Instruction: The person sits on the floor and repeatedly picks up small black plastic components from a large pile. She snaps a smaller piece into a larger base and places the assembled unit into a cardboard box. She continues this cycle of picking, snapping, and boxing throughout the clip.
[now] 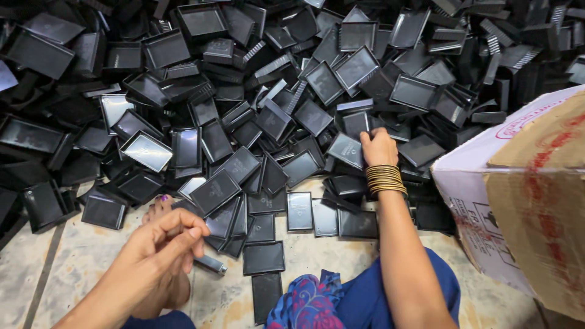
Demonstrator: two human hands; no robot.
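Seemingly black trays (pixel 244 140) under hands (pixel 378 146).

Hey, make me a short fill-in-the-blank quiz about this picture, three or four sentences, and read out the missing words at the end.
1. The right hand, with gold bangles on its wrist, reaches into a heap of ____ plastic trays.
2. To the person's right stands a ____ box.
3. The left hand pinches a small dark piece, above a bare ____ on the tiled floor.
4. A row of flat lids lies on the ____.

Missing words: black; cardboard; foot; floor
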